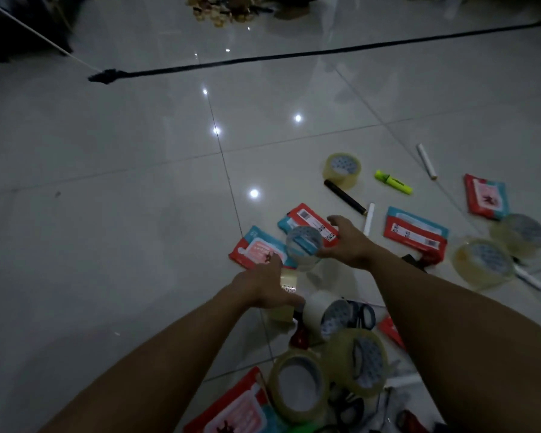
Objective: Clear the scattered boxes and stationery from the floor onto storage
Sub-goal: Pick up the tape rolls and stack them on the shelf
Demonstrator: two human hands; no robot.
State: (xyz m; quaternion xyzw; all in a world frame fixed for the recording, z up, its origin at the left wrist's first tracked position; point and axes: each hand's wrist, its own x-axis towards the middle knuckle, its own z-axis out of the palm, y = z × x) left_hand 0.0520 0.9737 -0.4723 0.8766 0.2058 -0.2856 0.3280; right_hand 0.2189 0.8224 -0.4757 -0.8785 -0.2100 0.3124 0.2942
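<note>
— Tape everywhere. Which roll is being handled?

— The clear tape roll (304, 247), lifted off the floor (107, 214) over the red and blue packets. The right hand (345, 242) curls round its right side, thumb low, forefinger stretched above.

— And the left hand (264, 287)?

— Just below that roll, fingers straight and spread, reaching toward the packet (258, 250) to the roll's left. It holds nothing.

— What else lies about?

— Beyond the roll, a black marker (344, 196), another tape roll (341, 168) and a yellow highlighter (393, 182). To its right, a second packet (414, 234) and two more rolls. Nearer the person, a white roll (317, 307) and two big clear rolls; the light is dim.
</note>
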